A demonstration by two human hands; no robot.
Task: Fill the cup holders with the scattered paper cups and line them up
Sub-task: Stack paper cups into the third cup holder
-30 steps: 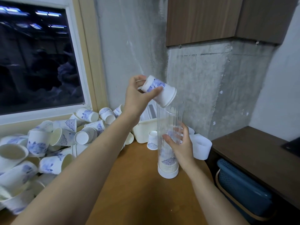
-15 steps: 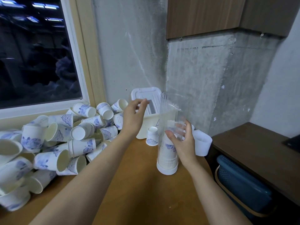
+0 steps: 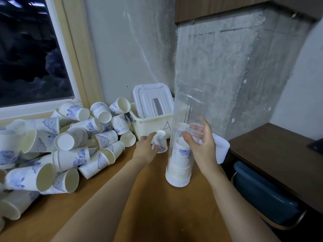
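Observation:
A tall clear cup holder [image 3: 183, 109] with a white base stands upright on the wooden table [image 3: 157, 206], a stack of blue-patterned paper cups in its lower part. My right hand [image 3: 201, 145] holds the tube at mid height, thumb in front and fingers seen through the plastic. Just left of it an upside-down paper cup [image 3: 160, 141] stands on the table; my left hand [image 3: 146, 150] grips its lower part between thumb and fingers. A large heap of scattered paper cups [image 3: 66, 142] lies on the left under the window.
A cream bin [image 3: 150, 124] marked "A", with a white lid leaning in it, stands against the wall behind the cup. A white plastic piece [image 3: 221, 149] sits behind my right hand. To the right are a dark side table [image 3: 272, 154] and a blue basket [image 3: 262, 193] below it.
My left hand dropped a cup into the holder, then came down and took hold of the upside-down cup by the bin. My right hand stayed on the tube.

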